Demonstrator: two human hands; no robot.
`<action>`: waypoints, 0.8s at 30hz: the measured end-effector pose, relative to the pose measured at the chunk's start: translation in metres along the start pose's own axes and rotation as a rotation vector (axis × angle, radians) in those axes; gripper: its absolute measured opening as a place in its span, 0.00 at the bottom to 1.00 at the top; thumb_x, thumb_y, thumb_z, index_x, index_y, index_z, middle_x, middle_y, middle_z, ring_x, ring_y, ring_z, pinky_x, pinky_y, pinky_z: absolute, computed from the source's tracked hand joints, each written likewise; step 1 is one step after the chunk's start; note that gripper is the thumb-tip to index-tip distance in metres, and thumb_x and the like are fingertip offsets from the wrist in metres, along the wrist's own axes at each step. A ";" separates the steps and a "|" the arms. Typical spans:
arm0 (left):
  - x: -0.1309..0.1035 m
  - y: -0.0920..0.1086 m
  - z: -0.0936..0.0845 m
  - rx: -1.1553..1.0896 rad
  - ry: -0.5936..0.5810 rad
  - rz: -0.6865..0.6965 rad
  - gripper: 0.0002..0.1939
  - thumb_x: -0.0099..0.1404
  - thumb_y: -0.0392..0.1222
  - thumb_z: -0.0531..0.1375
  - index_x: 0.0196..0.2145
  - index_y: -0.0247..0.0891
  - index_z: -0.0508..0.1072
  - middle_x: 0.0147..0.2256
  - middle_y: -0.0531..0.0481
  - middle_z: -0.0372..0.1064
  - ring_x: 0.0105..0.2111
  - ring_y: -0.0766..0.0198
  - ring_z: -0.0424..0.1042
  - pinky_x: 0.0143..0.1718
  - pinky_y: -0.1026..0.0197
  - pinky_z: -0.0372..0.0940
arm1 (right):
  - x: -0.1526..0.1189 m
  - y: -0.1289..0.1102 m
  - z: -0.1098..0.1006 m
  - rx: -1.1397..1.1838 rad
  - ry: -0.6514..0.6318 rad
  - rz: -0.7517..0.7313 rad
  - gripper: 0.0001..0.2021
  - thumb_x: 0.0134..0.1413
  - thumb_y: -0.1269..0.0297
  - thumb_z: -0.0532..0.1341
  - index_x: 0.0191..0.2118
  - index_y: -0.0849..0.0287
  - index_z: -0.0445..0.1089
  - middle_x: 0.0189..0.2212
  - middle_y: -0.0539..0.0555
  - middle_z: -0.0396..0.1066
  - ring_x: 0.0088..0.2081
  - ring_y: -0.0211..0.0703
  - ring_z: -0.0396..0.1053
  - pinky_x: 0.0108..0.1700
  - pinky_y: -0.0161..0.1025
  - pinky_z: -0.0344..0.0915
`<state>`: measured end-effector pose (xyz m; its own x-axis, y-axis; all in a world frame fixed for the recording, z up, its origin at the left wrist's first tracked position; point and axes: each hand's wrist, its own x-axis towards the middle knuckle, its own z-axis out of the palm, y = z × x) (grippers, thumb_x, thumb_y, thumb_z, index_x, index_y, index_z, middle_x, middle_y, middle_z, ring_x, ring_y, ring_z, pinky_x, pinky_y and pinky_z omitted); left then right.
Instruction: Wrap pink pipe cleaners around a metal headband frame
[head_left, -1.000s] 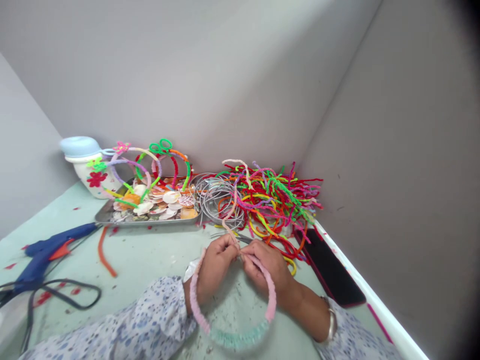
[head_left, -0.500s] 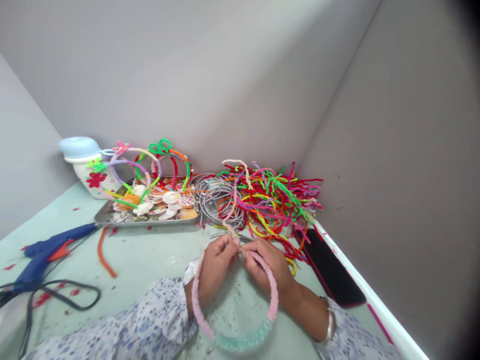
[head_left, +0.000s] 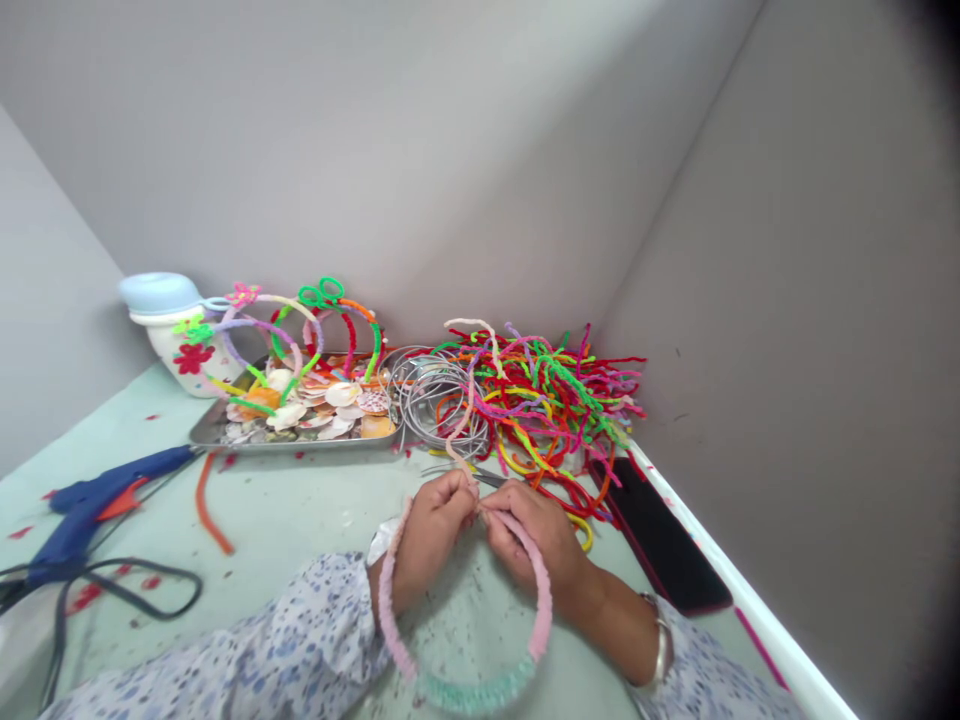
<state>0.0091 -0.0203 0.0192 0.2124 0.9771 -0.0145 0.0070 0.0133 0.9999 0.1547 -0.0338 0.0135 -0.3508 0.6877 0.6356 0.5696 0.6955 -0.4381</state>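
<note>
Between my hands is a fuzzy hoop (head_left: 472, 696) wrapped in pipe cleaner, pink up both sides and mint green at the bottom. My right hand (head_left: 536, 540) is closed in a pinch on the hoop's pink upper right end. Right beside it, my left hand (head_left: 431, 530) pinches a peach pipe cleaner (head_left: 457, 440), whose loose length runs up toward the wire coil. The hoop's left side passes over my left wrist. Where the fingertips meet, the fingers partly hide the join of pipe cleaner and hoop.
Behind lie a wire coil (head_left: 431, 400), a heap of coloured pipe cleaners (head_left: 570, 400) and a metal tray (head_left: 300, 446) holding shells and decorated hoops. A white cup (head_left: 172, 350) stands back left. A blue glue gun (head_left: 82, 510) lies left, a phone (head_left: 667, 540) right. Scissors (head_left: 489, 479) lie just beyond my hands.
The hoop has shifted slightly down and to the left at its lower part. Both hands keep their pinch at nearly the same spot.
</note>
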 end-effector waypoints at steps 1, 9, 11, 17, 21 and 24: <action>0.000 0.001 0.000 0.003 0.002 0.006 0.11 0.58 0.39 0.52 0.19 0.37 0.58 0.18 0.58 0.51 0.19 0.70 0.50 0.22 0.65 0.48 | 0.000 0.000 0.000 0.005 0.006 0.000 0.06 0.53 0.74 0.54 0.34 0.58 0.66 0.26 0.53 0.69 0.28 0.41 0.68 0.30 0.36 0.66; -0.002 0.004 0.001 -0.011 0.016 0.012 0.13 0.59 0.41 0.53 0.19 0.37 0.59 0.17 0.58 0.52 0.19 0.70 0.52 0.22 0.65 0.49 | 0.001 0.000 -0.001 0.044 0.022 0.025 0.06 0.54 0.73 0.55 0.35 0.58 0.67 0.26 0.53 0.69 0.29 0.41 0.69 0.31 0.36 0.66; -0.003 0.004 0.001 -0.032 0.023 0.007 0.13 0.59 0.42 0.53 0.19 0.38 0.58 0.17 0.58 0.52 0.19 0.70 0.52 0.22 0.65 0.49 | 0.002 0.000 -0.001 0.048 0.017 0.038 0.06 0.54 0.73 0.55 0.35 0.58 0.67 0.27 0.53 0.69 0.30 0.41 0.69 0.31 0.36 0.67; -0.004 0.003 0.001 -0.008 0.020 0.016 0.14 0.60 0.43 0.53 0.19 0.37 0.59 0.16 0.58 0.53 0.18 0.70 0.53 0.22 0.66 0.50 | 0.001 -0.001 -0.001 0.039 0.026 0.021 0.06 0.54 0.74 0.54 0.34 0.58 0.67 0.27 0.53 0.69 0.30 0.41 0.69 0.32 0.37 0.66; -0.003 0.000 0.000 0.048 0.042 0.028 0.15 0.61 0.44 0.53 0.19 0.37 0.59 0.16 0.58 0.52 0.18 0.70 0.53 0.21 0.66 0.50 | 0.000 0.002 0.000 0.044 0.027 0.024 0.07 0.53 0.75 0.55 0.35 0.58 0.67 0.28 0.54 0.70 0.31 0.42 0.69 0.33 0.37 0.67; -0.001 -0.002 -0.001 0.065 0.041 0.028 0.15 0.61 0.45 0.53 0.19 0.37 0.60 0.16 0.58 0.52 0.17 0.70 0.53 0.20 0.66 0.49 | -0.001 0.002 0.000 0.048 0.023 0.032 0.07 0.53 0.74 0.55 0.36 0.58 0.67 0.28 0.54 0.70 0.31 0.42 0.69 0.34 0.37 0.67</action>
<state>0.0082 -0.0213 0.0176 0.1735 0.9847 0.0153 0.0652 -0.0270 0.9975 0.1564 -0.0326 0.0121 -0.3154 0.7053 0.6349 0.5439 0.6826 -0.4880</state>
